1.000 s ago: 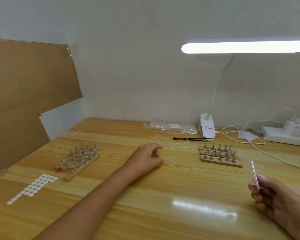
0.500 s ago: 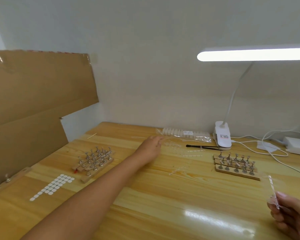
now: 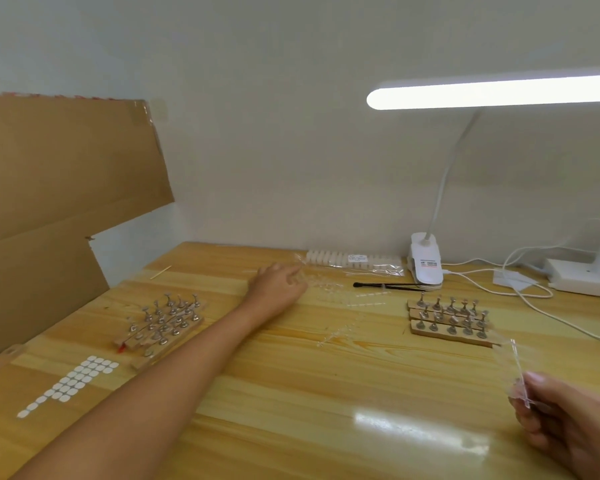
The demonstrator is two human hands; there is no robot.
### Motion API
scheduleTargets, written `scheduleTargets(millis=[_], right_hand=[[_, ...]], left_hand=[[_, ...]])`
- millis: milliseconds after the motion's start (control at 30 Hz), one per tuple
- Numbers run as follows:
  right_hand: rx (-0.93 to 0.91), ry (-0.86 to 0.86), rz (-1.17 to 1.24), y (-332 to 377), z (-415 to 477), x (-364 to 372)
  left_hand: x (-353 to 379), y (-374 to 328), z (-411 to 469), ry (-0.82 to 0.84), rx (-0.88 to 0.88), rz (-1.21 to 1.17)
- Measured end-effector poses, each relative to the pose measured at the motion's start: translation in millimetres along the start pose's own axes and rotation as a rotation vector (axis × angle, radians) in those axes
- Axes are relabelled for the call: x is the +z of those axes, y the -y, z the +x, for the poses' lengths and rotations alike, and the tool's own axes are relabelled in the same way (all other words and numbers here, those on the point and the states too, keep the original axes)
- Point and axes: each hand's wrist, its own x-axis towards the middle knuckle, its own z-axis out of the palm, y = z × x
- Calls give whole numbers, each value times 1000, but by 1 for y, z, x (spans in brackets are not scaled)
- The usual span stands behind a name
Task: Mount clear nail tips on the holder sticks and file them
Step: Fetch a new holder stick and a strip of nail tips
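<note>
Lamp clamp [image 3: 426, 263] is my reference on the wooden table [image 3: 326, 393]: my left hand [image 3: 278, 287] reaches out to its left, fingers curled down at the loose clear nail tips [image 3: 329, 292] scattered there, and I cannot tell whether it grips one. My right hand [image 3: 568, 424], well in front of the clamp and to its right, pinches a clear strip of nail tips [image 3: 518, 368] tilted upright. One block of holder sticks [image 3: 451, 320] stands just in front of the clamp, and a second block [image 3: 163, 323] lies far to its left.
</note>
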Motion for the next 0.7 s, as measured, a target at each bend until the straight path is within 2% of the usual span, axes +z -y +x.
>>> scheduleTargets(millis=[67, 133, 200, 300, 400, 567, 700], right_hand=[[-150, 26, -239, 0, -10, -6], [-381, 30, -673, 6, -21, -9], [-513, -10, -877, 8, -26, -13], [-588, -120, -1012, 6, -23, -15], [-696, -241, -1144, 9, -26, -12], [-787, -112, -1023, 24, -35, 8], [-794, 44, -1084, 26, -26, 30]], left_hand=[[-4, 8, -9, -40, -37, 3], [-6, 8, -20, -81, -37, 21], [-5, -2, -34, -69, 43, -42], [1, -25, -61, 113, 192, -105], [8, -40, -69, 204, 256, 68], [6, -47, -57, 265, 238, 4], [7, -49, -50, 253, 258, -31]])
